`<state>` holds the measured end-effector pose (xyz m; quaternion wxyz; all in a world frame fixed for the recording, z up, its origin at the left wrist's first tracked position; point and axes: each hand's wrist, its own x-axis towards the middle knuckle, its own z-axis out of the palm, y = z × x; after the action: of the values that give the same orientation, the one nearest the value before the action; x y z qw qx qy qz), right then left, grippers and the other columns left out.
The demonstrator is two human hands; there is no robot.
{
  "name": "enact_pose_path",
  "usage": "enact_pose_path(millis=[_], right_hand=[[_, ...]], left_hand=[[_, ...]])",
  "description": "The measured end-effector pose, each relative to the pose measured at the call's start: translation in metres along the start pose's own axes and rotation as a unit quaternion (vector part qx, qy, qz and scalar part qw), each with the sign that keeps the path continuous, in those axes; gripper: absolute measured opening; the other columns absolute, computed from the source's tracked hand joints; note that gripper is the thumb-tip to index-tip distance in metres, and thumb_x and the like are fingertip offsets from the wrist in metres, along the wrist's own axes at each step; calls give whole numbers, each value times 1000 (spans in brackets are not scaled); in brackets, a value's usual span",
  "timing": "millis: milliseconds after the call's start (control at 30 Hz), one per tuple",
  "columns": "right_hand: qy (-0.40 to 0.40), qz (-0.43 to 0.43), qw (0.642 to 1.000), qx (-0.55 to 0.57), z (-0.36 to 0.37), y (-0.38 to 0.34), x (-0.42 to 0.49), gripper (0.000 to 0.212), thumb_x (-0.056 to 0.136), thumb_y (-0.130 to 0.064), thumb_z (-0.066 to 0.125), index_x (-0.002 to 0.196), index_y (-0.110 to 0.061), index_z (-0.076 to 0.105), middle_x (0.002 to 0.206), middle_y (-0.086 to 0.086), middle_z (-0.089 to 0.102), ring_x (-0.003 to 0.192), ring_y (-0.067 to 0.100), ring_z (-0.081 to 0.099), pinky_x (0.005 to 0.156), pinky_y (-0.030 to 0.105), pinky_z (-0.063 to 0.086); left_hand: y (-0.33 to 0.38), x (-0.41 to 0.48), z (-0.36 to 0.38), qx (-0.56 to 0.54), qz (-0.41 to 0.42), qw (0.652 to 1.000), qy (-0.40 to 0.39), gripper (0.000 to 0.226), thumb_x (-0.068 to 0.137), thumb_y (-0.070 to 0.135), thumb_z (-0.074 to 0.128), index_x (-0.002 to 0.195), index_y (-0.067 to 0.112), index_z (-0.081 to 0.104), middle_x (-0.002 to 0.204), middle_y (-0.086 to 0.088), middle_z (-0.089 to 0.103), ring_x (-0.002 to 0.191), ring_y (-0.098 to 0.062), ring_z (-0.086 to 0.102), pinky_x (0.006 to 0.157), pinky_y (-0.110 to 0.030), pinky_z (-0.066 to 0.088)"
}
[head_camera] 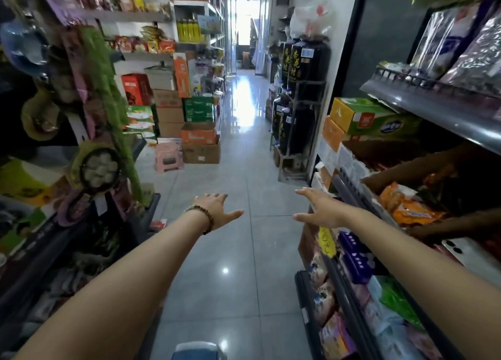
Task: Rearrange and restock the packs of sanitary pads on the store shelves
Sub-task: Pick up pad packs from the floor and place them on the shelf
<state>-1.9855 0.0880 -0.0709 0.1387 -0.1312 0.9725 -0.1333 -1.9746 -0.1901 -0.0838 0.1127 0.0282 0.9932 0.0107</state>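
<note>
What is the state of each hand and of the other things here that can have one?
left hand, open, fingers straight, holding nothing.
right hand, open, fingers straight, holding nothing.
bead bracelet, worn on the left wrist.
pink stool, upright on the floor.
orange carton, top flaps open.
purple packs, lying on the right shelf.

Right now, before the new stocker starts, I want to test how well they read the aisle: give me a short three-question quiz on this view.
1. True or false: the left hand grips a pack.
2. Which wrist wears the bead bracelet: A left, B right?
3. Fill in: the purple packs lie to the person's ____.
Key: 1 false, the left hand and the right hand are both open and empty; 2 A; 3 right.
</note>
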Motion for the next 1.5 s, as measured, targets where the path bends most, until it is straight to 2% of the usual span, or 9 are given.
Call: enact_pose_path(millis=[333, 533, 733, 867, 967, 1067, 1267, 1367, 1500], right_hand=[[16, -6, 1000, 4, -52, 51, 162, 81, 90, -56, 54, 154, -25, 15, 161, -3, 13, 146, 22, 19, 117, 40, 24], [34, 19, 999, 7, -103, 91, 208, 77, 89, -55, 56, 152, -27, 21, 159, -3, 20, 141, 21, 29, 114, 43, 31], [68, 98, 993, 15, -124, 148, 202, 74, 90, -52, 57, 151, -29, 22, 159, -6, 19, 144, 19, 24, 115, 38, 29], [106, 212, 971, 32, -132, 181, 172, 75, 91, -51, 57, 152, -30, 20, 161, -7, 10, 147, 15, 14, 119, 34, 20], [152, 314, 936, 48, -127, 182, 140, 75, 92, -50, 56, 153, -27, 19, 162, -3, 9, 147, 14, 13, 116, 25, 15], [193, 445, 872, 73, -108, 155, 98, 74, 92, -53, 53, 153, -28, 19, 161, -5, 8, 146, 15, 19, 114, 27, 21], [209, 627, 745, 94, -41, 69, 12, 78, 89, -53, 57, 152, -23, 21, 161, 1, 12, 146, 19, 21, 116, 31, 23], [191, 678, 698, 129, -9, 25, -18, 78, 91, -53, 55, 153, -26, 17, 162, -1, 8, 147, 18, 14, 118, 32, 19], [187, 710, 654, 184, 27, -11, -34, 78, 91, -55, 53, 153, -28, 13, 162, -6, -1, 149, 17, 4, 119, 36, 17]], left_hand=[[18, 170, -35, -14, 15, 1000, 0, 82, 88, 72, 31, 150, 19, 23, 154, -6, 29, 141, -25, 28, 114, -40, 24], [52, 253, -77, -5, 78, 997, 14, 81, 86, 73, 31, 149, 21, 25, 153, -4, 32, 139, -24, 31, 112, -41, 29], [138, 345, -90, 31, 218, 975, -33, 81, 87, 72, 33, 150, 24, 20, 156, 0, 25, 141, -23, 27, 113, -41, 29], [221, 393, -91, 59, 364, 929, -19, 77, 88, 69, 35, 150, 24, 22, 155, 0, 28, 139, -23, 29, 111, -39, 31], [271, 405, -87, 103, 494, 863, -17, 78, 88, 70, 32, 150, 26, 19, 157, -1, 24, 141, -24, 27, 112, -40, 29], [293, 389, -70, 140, 599, 787, -43, 77, 89, 70, 30, 151, 26, 17, 158, -1, 20, 143, -24, 24, 113, -39, 27], [282, 325, -41, 177, 721, 660, -112, 75, 91, 66, 34, 151, 23, 19, 153, -5, 30, 133, -25, 38, 105, -29, 35], [275, 299, -29, 181, 751, 623, -123, 75, 92, 64, 36, 151, 22, 18, 156, -4, 24, 138, -24, 32, 109, -30, 31], [271, 285, -8, 180, 749, 624, -135, 82, 90, 68, 35, 153, 23, 8, 160, -2, 11, 144, -25, 19, 115, -36, 24]])
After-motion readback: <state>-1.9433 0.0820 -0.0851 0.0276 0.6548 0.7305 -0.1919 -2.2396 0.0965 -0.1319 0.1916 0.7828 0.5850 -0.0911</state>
